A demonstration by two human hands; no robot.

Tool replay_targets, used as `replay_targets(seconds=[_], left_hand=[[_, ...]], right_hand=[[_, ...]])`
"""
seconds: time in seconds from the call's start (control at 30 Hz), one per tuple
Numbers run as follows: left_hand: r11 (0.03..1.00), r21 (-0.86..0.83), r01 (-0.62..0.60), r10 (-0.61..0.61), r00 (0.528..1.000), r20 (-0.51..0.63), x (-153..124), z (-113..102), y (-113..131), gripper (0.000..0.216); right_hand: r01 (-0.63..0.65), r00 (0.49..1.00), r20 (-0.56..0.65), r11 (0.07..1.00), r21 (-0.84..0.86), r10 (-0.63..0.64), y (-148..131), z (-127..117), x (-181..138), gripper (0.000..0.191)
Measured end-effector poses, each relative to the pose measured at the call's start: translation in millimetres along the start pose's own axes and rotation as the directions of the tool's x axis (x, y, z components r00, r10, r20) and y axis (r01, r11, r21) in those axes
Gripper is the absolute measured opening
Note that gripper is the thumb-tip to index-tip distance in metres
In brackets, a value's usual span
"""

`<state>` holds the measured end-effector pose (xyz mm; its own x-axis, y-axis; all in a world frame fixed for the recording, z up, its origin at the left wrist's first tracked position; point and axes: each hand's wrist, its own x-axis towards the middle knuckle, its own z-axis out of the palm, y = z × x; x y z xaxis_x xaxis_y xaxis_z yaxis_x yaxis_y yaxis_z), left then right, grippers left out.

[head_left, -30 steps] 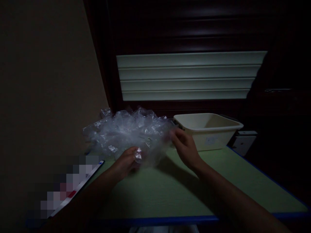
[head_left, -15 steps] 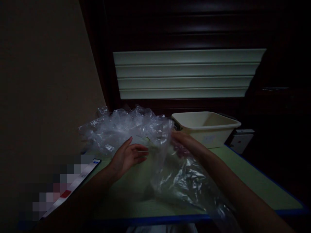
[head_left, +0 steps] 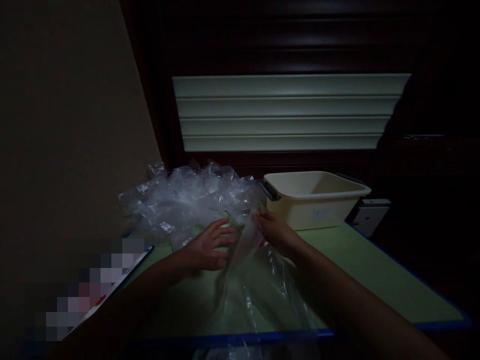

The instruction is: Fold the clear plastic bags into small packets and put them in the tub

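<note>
A clear plastic bag (head_left: 258, 290) hangs from my right hand (head_left: 275, 230), whose fingers pinch its upper edge. The lower part of the bag drapes over the front edge of the table. To the left, my left hand (head_left: 210, 246) has its fingers spread, close to the bag's left side; whether it touches the plastic I cannot tell. Behind both hands lies a heap of crumpled clear plastic bags (head_left: 187, 192) at the back left of the table.
The green tabletop (head_left: 360, 280) has a blue edge. A cream plastic basin (head_left: 318, 205) with dark handles stands at the back right. A white box-like object (head_left: 371, 217) is beyond it. A partly pixelated flat item (head_left: 112, 287) lies at the left edge.
My right hand has shifted left with the bag, which now hangs more upright and further left. My left hand has turned and moved slightly right, fingers spreading.
</note>
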<state>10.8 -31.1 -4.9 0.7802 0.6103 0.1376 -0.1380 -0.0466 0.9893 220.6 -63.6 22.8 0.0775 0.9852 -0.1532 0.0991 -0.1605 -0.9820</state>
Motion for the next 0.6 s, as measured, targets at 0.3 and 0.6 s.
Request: replay_targets(seconds=[0.3,0.6], left_hand=[[0.860,0.494,-0.132,0.193,0.978,-0.075,-10,26,14,0.062],[0.700,0.692,-0.177,0.287,0.957,-0.046,-9,40,8,0.010]], right_hand=[[0.036,0.999,-0.041,0.999,-0.002,-0.036,16,0,10,0.030],[0.063,0.996,-0.058,0.994,-0.092,-0.069,20,1,17,0.030]])
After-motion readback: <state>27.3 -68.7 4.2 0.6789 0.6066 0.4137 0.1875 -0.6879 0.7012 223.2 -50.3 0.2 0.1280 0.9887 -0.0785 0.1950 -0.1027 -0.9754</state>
